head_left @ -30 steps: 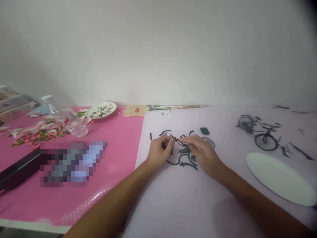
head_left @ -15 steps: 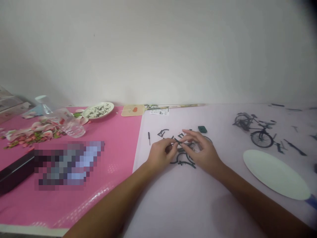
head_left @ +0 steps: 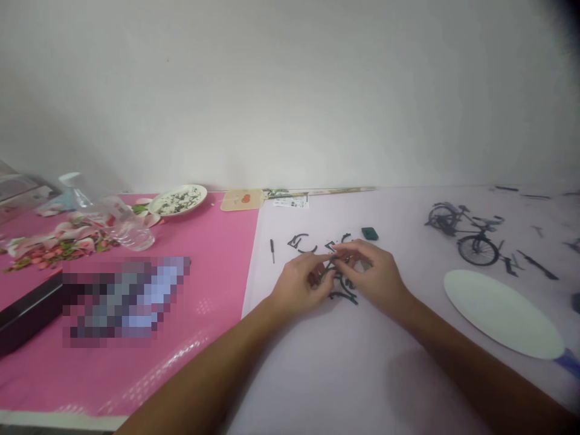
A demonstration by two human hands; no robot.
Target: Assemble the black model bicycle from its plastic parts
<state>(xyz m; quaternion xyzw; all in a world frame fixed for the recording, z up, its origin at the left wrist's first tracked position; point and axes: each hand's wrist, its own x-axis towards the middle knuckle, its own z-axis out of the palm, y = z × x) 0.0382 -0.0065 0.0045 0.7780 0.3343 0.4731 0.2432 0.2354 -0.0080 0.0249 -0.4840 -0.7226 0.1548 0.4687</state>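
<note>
My left hand [head_left: 299, 283] and my right hand [head_left: 375, 270] meet above the pale table cover, thumbs and forefingers pinched together. Between the fingertips is a small dark curved part [head_left: 332, 262], mostly covered by the fingers, so its exact kind does not show. Below and behind the hands lie loose dark model-bicycle parts [head_left: 348, 298], partly hidden by them. A small black bracket-like piece [head_left: 295, 241] rests beyond my left hand, and a small screwdriver [head_left: 272, 249] lies to its left. Past my right hand sits a dark green square piece [head_left: 369, 233].
An assembled black model bicycle [head_left: 478, 249] stands at the right, behind a white oval plate [head_left: 502, 314]. Dark loose pieces [head_left: 537, 264] lie near it. On the pink cover are a clear plastic bottle [head_left: 122, 226], a patterned plate [head_left: 181, 202] and artificial flowers [head_left: 58, 241]. A fly swatter [head_left: 242, 200] lies near the wall.
Both hands have turned slightly, and the fingers have closed in more around the dark part. The right forefinger and other fingers are lower and more curled. The view has shifted a little.
</note>
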